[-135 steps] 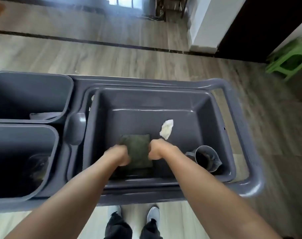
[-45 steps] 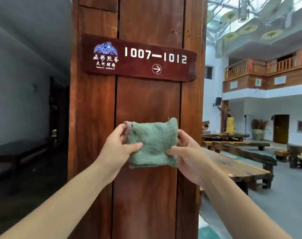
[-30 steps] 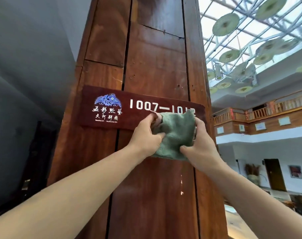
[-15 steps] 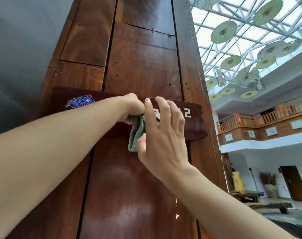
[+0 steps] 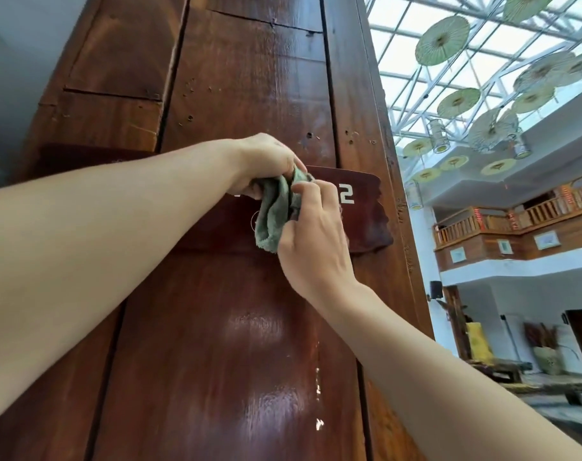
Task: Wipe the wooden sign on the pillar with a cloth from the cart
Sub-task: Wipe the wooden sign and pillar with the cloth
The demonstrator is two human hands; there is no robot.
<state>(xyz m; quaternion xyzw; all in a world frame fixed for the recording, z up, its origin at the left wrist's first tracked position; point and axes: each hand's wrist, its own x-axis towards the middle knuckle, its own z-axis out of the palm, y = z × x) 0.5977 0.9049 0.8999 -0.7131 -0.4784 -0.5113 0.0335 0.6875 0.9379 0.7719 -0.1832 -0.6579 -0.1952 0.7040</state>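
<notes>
1. The left hand (image 5: 266,161) is closed around the top of the green cloth (image 5: 276,211), with the fingers curled over the bunched fabric.
2. The right hand (image 5: 313,234) is on the right side of the cloth; its fingers (image 5: 308,189) bend in and pinch the fabric, so both hands are clamped on the same cloth and almost touch each other.
3. The cloth hangs folded between the hands, and its lower end is loose in front of the sign (image 5: 366,214).
4. It seems that the cloth presses on the sign, but the hands hide the contact.
5. The sign is dark red-brown wood fixed on the front of the pillar (image 5: 249,78). Only its right end is clear, with a white "2" (image 5: 347,194); a piece of a white circle shows left of the cloth.
6. The left forearm covers the left part of the sign.
7. Paper umbrellas (image 5: 442,39) hang under the glass roof at the right, above a wooden balcony (image 5: 516,224).
</notes>
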